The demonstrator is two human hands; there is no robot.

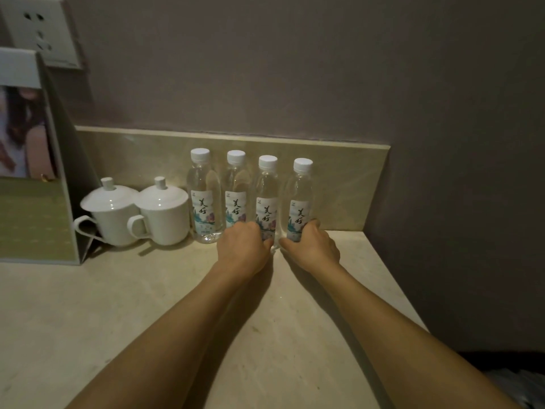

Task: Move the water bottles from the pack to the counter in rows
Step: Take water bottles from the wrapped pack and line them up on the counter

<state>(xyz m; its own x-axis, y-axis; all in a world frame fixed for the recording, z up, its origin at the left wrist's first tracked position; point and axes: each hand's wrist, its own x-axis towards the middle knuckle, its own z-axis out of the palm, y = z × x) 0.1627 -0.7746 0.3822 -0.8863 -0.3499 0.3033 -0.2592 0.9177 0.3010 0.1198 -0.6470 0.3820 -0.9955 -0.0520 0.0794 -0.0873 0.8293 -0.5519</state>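
Several clear water bottles with white caps and flowered labels stand upright in one row against the backsplash of the beige counter [147, 305]. The leftmost bottle [205, 199] stands free. My left hand [243, 246] wraps the base of the second bottle [236, 187], its thumb near the third bottle [267, 196]. My right hand [309, 246] grips the base of the rightmost bottle [300, 199]. The pack is out of view.
Two white lidded cups [113, 214] [163, 214] stand left of the bottles. A standing card holder [35, 172] is at the far left, with a wall socket [41, 31] above it. The counter ends at the right edge [392, 278]; a plastic bag [519, 385] lies below.
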